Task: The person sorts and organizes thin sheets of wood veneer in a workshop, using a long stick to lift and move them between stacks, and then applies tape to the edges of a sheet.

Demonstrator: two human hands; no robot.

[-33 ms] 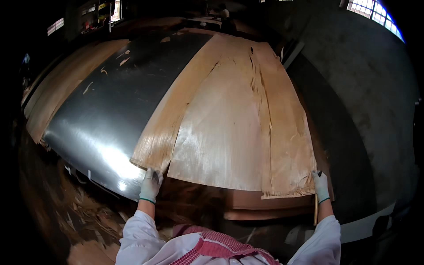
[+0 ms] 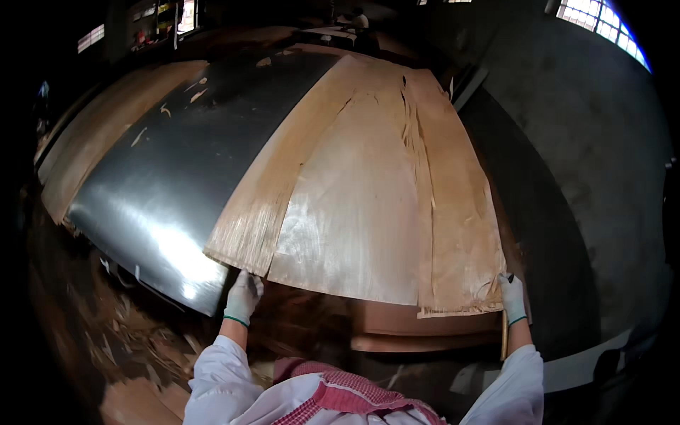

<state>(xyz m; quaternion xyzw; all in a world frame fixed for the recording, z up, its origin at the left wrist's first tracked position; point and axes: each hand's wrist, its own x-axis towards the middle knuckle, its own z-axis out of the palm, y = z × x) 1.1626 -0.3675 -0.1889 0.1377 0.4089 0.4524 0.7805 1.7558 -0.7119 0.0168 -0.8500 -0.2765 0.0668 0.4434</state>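
At the near edge of the wood veneer sheet [image 2: 368, 205], both gloved hands have hold of it: the left hand [image 2: 243, 296] has its fingers [image 2: 249, 280] clamped on the near left corner, where an overlapping strip of veneer ends, and the right hand [image 2: 511, 297] has its fingers [image 2: 506, 280] closed on the frayed near right corner. White sleeves run back from both wrists to the lower edge of the view.

The sheet lies spread lengthwise over a dark, glossy table [image 2: 170, 184], reaching from the person to the far end; it is split along its length right of centre, and the near right edge is ragged. By the look of it, the step in hand is drawing or straightening the sheet by its near corners. Any next pull would call for even tension from both hands, since the thin, cracked wood could tear further along the split.

Left of the table lies another pale veneer sheet [image 2: 92, 156]. Wood scraps [image 2: 106, 340] litter the floor at near left. No packages, labels or signs can be made out.
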